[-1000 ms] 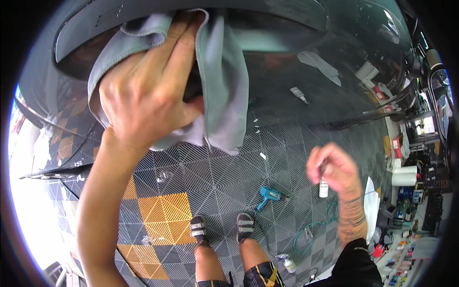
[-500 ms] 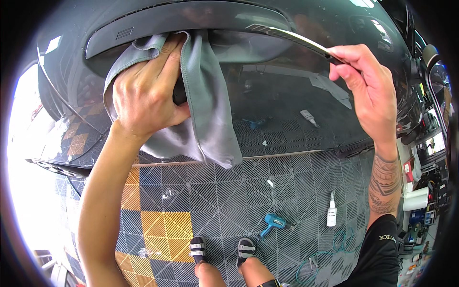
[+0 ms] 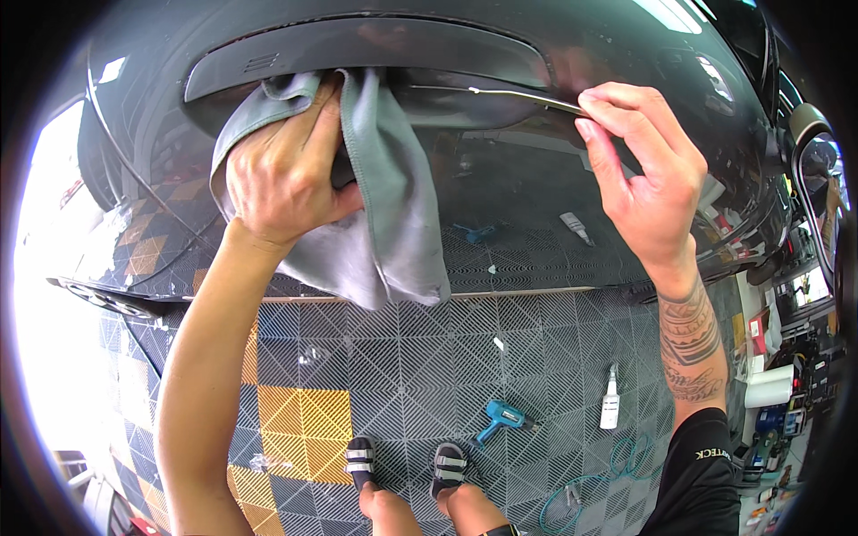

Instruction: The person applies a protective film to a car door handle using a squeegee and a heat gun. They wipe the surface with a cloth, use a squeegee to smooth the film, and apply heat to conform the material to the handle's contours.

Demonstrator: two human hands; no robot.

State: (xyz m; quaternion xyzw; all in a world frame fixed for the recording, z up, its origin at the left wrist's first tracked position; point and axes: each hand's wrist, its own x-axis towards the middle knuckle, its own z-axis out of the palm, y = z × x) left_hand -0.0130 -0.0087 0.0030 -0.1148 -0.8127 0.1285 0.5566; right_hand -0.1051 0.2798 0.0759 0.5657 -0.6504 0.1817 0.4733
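Pinching silver metal strip (image 3: 514, 93) in my right fingers (image 3: 630, 98) | left fingers (image 3: 326, 125) touching grey fabric cloth (image 3: 398, 188), grip hidden | curved black trim (image 3: 402, 46) sitting fitted

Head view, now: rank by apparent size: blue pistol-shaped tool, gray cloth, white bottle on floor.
1. gray cloth, clearly largest, though also nearest the camera
2. blue pistol-shaped tool
3. white bottle
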